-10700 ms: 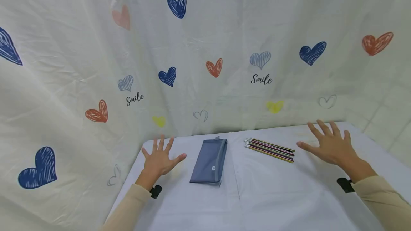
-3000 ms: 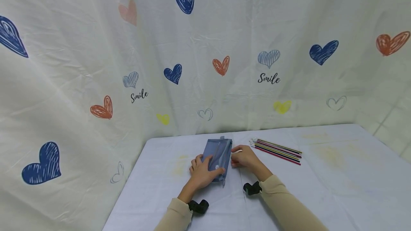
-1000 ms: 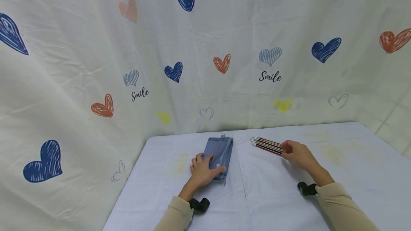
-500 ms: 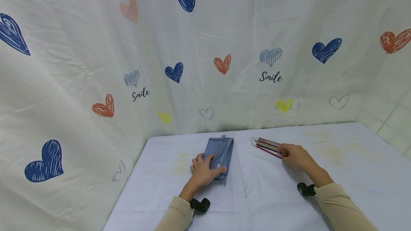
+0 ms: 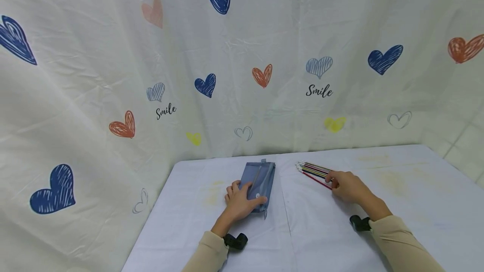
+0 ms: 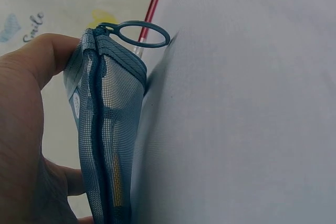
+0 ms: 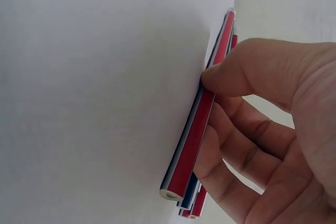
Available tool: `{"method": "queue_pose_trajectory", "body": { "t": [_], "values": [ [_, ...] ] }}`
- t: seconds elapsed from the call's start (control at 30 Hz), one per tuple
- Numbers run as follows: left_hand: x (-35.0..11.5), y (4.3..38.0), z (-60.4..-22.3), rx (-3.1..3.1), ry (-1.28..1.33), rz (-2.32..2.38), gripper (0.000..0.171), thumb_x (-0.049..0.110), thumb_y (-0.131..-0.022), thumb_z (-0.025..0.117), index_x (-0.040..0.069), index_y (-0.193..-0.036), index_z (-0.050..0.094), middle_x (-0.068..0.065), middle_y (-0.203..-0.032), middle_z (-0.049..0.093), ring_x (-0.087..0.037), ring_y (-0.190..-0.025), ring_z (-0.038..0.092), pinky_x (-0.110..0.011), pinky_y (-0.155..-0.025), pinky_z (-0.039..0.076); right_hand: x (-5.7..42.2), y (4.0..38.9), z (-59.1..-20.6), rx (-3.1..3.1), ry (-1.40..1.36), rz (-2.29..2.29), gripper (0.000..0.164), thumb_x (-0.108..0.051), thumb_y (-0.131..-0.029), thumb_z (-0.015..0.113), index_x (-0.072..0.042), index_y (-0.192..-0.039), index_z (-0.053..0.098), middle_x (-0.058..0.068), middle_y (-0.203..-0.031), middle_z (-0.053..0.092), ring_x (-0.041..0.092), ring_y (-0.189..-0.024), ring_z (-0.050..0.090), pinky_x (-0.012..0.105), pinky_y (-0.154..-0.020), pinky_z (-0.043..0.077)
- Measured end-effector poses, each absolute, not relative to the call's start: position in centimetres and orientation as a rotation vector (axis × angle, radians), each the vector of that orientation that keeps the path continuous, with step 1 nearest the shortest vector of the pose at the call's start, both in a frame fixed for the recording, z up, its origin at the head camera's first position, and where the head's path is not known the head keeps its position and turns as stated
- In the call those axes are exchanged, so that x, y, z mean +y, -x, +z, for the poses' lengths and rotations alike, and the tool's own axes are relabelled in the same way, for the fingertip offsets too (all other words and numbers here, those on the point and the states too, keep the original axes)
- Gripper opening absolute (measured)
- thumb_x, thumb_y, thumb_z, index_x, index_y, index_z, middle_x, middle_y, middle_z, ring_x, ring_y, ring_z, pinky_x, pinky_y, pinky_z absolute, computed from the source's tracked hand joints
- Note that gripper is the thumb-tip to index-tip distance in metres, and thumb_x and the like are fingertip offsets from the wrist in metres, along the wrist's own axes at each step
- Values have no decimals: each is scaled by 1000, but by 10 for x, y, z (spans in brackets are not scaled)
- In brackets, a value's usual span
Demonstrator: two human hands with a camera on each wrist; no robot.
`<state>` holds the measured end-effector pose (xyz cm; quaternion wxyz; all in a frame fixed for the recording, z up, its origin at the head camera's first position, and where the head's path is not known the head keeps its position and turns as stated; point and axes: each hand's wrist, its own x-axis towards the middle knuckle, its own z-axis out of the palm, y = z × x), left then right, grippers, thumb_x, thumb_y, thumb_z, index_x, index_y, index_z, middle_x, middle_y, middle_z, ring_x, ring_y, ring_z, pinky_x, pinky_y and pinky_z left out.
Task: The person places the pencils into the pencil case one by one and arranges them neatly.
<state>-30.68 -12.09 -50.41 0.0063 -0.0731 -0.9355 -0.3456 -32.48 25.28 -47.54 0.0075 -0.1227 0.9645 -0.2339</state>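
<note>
Left hand lies on the near end of the blue mesh pencil case, thumb and fingers curled about its edge; the grip appears meant to pin the case flat on the white table and hold it steady; its zip ring shows at the end nearest the pencils. Right hand sits at the near end of the row of coloured pencils, well apart from the case; thumb presses the red pencil while the fingers curl beneath the bundle, judged a gathering grip. Obscured: the near ends of the pencils under the hand in the head view; the number held cannot be told; whether the case stands open cannot be told. Heart-printed curtain closes the background.
</note>
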Motion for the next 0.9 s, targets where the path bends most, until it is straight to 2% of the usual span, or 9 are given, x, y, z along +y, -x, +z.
{"method": "queue_pose_trajectory", "body": {
  "t": [0.27, 0.53, 0.77, 0.9],
  "values": [
    [-121, 305, -502, -2928, 230, -1087, 89, 69, -81, 70, 16, -151, 51, -22, -158, 28, -43, -138, 24, -63, -105, 24, 250, 323, -472, 2993, 340, -751, 27, 0, -80, 73, -6, -105, 66, 5, -87, 66, 20, -76, 56, 35, -65, 46],
    [-120, 305, -501, -2927, 238, -1086, 89, 67, -82, 70, 15, -151, 51, -23, -158, 28, -42, -139, 24, -63, -106, 23, 248, 320, -471, 2979, 364, -918, 27, -2, -80, 74, -3, -106, 67, 2, -81, 59, 17, -70, 52, 31, -58, 43],
    [-120, 304, -501, -2929, 231, -1096, 90, 69, -81, 70, 16, -151, 51, -22, -159, 27, -42, -140, 22, -64, -107, 22, 246, 321, -471, 2917, 351, -1026, 29, -5, -81, 72, -4, -110, 66, 1, -84, 59, 17, -75, 53, 30, -64, 42],
    [-120, 304, -502, -2928, 232, -1095, 90, 70, -81, 69, 16, -151, 51, -22, -159, 27, -42, -139, 23, -63, -106, 23, 244, 321, -471, 2890, 314, -1064, 33, -6, -83, 72, -4, -115, 65, 3, -87, 60, 18, -76, 55, 31, -63, 44]
  ]
}}
